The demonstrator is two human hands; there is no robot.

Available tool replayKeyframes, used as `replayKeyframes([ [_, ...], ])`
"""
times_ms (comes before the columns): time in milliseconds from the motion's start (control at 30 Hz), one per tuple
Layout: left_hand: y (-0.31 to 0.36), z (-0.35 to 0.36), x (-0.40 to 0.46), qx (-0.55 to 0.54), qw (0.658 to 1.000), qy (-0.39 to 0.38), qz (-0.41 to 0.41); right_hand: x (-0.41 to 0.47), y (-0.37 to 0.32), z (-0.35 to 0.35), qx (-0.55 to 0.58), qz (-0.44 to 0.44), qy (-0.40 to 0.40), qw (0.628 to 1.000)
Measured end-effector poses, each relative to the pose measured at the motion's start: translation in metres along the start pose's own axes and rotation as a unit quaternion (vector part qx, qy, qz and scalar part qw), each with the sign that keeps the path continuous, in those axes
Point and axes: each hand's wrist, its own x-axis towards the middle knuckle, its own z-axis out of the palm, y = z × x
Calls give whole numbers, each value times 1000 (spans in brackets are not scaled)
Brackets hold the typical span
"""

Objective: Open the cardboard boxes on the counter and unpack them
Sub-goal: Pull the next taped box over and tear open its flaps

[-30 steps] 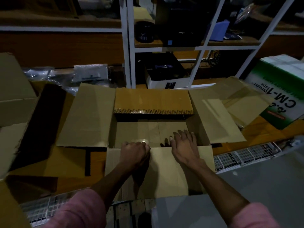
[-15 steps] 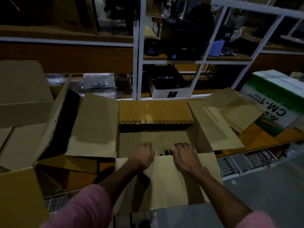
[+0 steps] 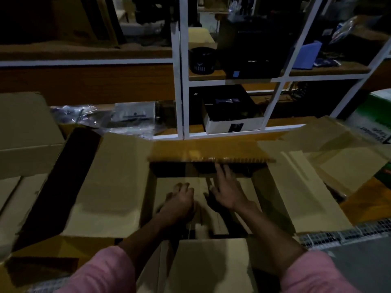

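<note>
Inside the upward-facing open box (image 3: 118,182), left hand (image 3: 179,203) curls loosely; right hand (image 3: 227,192) spreads open.

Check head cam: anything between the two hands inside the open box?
Only bare cardboard: an inner sheet spans the gap between left hand and right hand in the open box. Head view.

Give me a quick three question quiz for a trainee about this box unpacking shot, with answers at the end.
1. True or false: both hands are inside the open cardboard box.
2. Which hand has its fingers spread: A) left hand, B) right hand?
3. Fill in: the person's sleeves are ____.

Key: 1 true. 2 B; the left is curled, and what it grips, if anything, cannot be seen. 3 pink.
</note>
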Motion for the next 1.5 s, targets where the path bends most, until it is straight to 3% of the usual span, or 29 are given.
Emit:
replayKeyframes([
  [133, -2, -18, 42, 30, 998, 54, -21, 39, 3, -27, -1, -55, 100, 993],
  [300, -11, -59, 99, 1, 990, 132, -52, 95, 11, -46, -46, -31, 104, 993],
  [633, -48, -44, 141, -11, 994, 13, -105, 132, 27, -22, -47, -2, 15, 999],
  [833, -50, -37, 132, 15, 993, 47, -106, 130, 27, -28, -46, -1, 10, 999],
  [1000, -33, -34, 104, 27, 989, 85, -114, 91, 19, -25, -23, 23, 31, 999],
  [1300, -12, -20, -5, -69, 990, 50, -113, -43, 11, -25, 4, 46, 34, 998],
  [1433, 1, -3, -87, -69, 978, 175, -86, -123, 6, -18, -4, 65, 113, 991],
  [1500, 4, 11, -123, -45, 975, 191, -102, -163, 6, -6, -19, 80, 142, 986],
])
